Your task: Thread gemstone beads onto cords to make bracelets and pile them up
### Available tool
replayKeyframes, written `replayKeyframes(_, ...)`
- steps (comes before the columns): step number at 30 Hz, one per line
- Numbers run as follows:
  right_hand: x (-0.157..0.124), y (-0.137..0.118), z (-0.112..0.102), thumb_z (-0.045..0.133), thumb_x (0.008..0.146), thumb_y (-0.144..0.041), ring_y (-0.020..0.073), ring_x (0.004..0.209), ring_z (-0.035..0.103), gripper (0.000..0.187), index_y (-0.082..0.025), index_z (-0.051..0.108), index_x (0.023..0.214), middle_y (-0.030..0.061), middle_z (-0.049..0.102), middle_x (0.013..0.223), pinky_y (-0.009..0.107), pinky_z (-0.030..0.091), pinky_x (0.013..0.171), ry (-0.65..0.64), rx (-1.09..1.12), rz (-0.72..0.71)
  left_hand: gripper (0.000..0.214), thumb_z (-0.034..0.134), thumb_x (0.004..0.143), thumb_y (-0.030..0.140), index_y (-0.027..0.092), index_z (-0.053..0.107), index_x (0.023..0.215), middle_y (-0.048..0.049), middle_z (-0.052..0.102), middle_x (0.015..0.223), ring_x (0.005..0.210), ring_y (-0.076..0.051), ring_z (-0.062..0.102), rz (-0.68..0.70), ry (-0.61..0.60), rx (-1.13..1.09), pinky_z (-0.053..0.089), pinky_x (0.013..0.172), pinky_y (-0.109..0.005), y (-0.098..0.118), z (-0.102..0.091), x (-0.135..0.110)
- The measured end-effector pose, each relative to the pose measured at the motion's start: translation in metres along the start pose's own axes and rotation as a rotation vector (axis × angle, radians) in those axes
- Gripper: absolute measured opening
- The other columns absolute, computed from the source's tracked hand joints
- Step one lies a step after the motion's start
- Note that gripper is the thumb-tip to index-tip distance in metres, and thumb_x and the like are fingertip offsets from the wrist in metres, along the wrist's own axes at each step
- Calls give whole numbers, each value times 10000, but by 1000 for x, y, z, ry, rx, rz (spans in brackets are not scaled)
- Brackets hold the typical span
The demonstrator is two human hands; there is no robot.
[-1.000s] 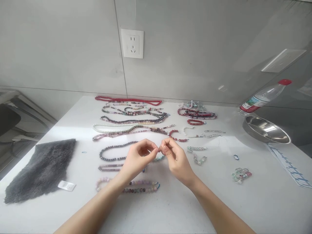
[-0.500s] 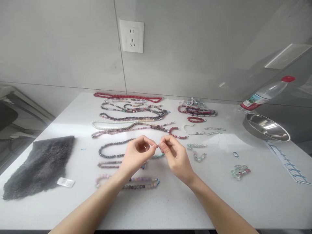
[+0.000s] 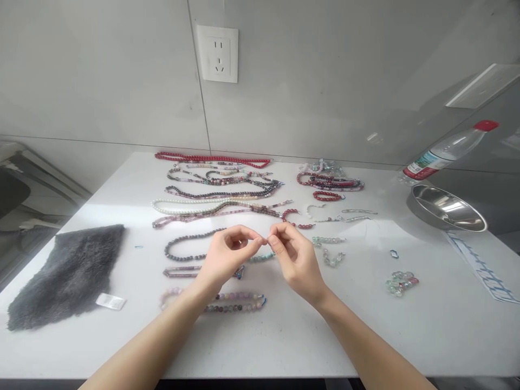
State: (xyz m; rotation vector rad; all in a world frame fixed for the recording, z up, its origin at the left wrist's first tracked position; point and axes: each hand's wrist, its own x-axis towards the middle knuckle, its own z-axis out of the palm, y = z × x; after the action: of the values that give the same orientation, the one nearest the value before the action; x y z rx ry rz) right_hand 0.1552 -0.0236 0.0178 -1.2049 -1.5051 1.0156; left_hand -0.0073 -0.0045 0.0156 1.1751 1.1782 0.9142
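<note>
My left hand point(image 3: 227, 257) and my right hand point(image 3: 294, 257) meet fingertip to fingertip above the white table point(image 3: 284, 336), both pinched on something too small to make out. Just beneath them lie a pale green bead strand point(image 3: 264, 257) and a dark bead strand point(image 3: 187, 246). A pastel bead strand point(image 3: 239, 303) lies under my left wrist. Several longer strands sit further back, among them a red one point(image 3: 211, 159) and a white pearl one point(image 3: 179, 205).
A grey fluffy cloth point(image 3: 67, 273) with a small label point(image 3: 110, 301) lies at the left. A steel bowl point(image 3: 447, 208) and a tilted plastic bottle point(image 3: 447, 149) stand at the right, with a printed strip point(image 3: 479, 265). A small bead bracelet point(image 3: 401, 283) lies right of my hands.
Both hands stay pinched together and have barely shifted; the camera has tilted down slightly, so the table's front edge now shows.
</note>
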Motion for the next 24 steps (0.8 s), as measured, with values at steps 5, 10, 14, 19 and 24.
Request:
replayKeyframes(5,0,1,1,528,941,-368,130,645,456,173,-204,520,886,6,498,767,256,388,566,15,-2,1,251,721,755,414,169,700,806,-56,686,796,637,-135,564,6,20,35,372,503,-228,2,1,-1)
replayKeyframes(10,1,0,1,533,941,-361,125,630,440,171,-203,520,876,1,489,756,255,372,557,22,-3,-1,224,699,784,396,173,681,804,-30,647,755,613,-110,523,50,15,47,363,506,-222,1,2,0)
replayKeyframes(14,1,0,0,534,941,-354,121,622,425,167,-203,518,871,-5,479,746,256,363,553,24,1,-1,198,687,802,367,171,662,823,-38,653,823,699,-123,549,94,6,23,400,562,-221,0,2,1)
replayKeyframes(19,1,-1,1,533,942,-360,124,627,427,170,-205,516,874,-8,473,741,260,368,562,14,11,10,195,644,840,363,168,641,839,-26,616,821,708,-112,515,105,-33,-6,407,582,-209,0,3,1)
replayKeyframes(24,0,-1,3,511,958,-341,135,681,459,153,-208,507,883,0,477,764,269,389,608,-30,40,13,208,561,906,370,168,592,866,-16,579,801,713,-108,487,145,-113,-12,400,600,-205,-3,2,0)
